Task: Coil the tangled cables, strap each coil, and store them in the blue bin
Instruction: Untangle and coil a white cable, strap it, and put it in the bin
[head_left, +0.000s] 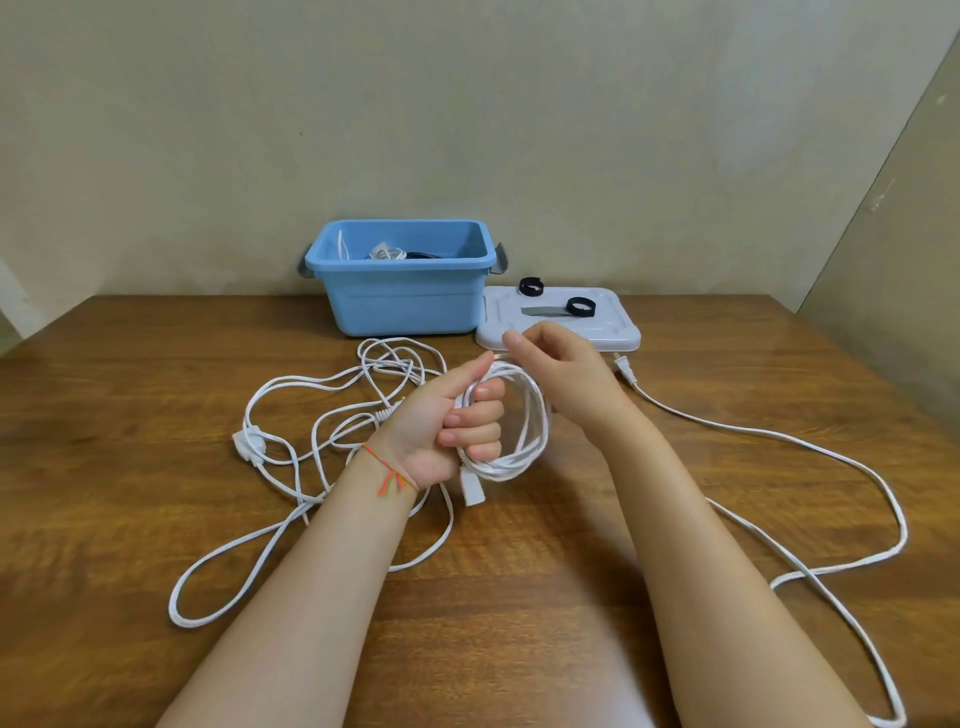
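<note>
My left hand (452, 421) grips a small coil of white cable (524, 415) above the table's middle, with a white connector (471, 488) hanging below the fist. My right hand (561, 369) is curled just behind the coil and pinches the cable at its top. The free length of this cable (779, 436) loops across the right side of the table and ends in a plug (626, 370). A tangled white cable (332, 415) lies to the left. The blue bin (400, 296) stands at the back and holds coiled cables.
A white lid (613, 332) lies flat to the right of the bin. On it are two rolled black straps (531, 287) (580, 306) and a flat grey strap (543, 311). The wooden table (156, 374) meets a wall behind the bin.
</note>
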